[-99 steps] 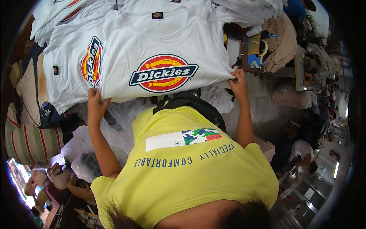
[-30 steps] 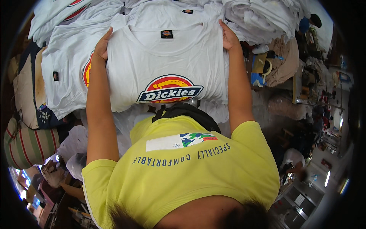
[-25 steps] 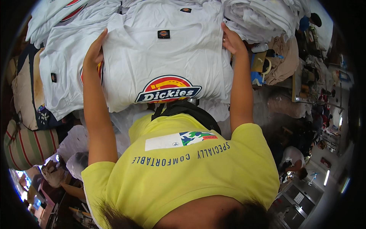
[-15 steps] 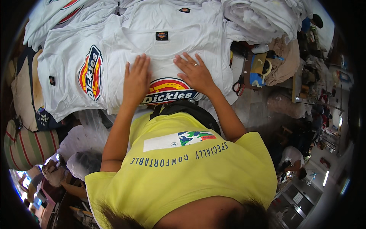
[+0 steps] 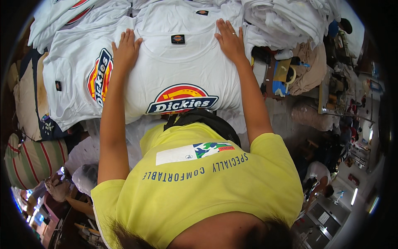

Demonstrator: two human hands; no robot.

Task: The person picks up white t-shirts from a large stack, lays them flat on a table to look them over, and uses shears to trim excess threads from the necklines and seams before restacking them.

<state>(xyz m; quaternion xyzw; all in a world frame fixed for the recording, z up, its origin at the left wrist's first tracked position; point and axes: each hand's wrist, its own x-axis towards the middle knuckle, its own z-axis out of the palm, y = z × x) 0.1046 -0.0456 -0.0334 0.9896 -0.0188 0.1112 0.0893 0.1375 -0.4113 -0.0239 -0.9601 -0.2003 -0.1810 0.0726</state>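
Note:
A white T-shirt lies spread in front of me, with its wide neckline away from me and a red, yellow and navy printed emblem near the table's front edge. My left hand rests flat on the cloth by the left shoulder, fingers apart. On the opposite shoulder, my right hand, with a ring on one finger, also presses flat and open. A small black neck label shows between the hands. Left of this shirt lies another white shirt, turned sideways, with the same emblem.
White garments are heaped at the far right and far left. To the right stand a roll of tape and brown cloth. A striped bundle sits at lower left. Another person is at the right.
Both hands have slid away from me and apart, from the shirt's chest to its shoulders. The printed emblem is now fully uncovered, and the cloth looks smoother.

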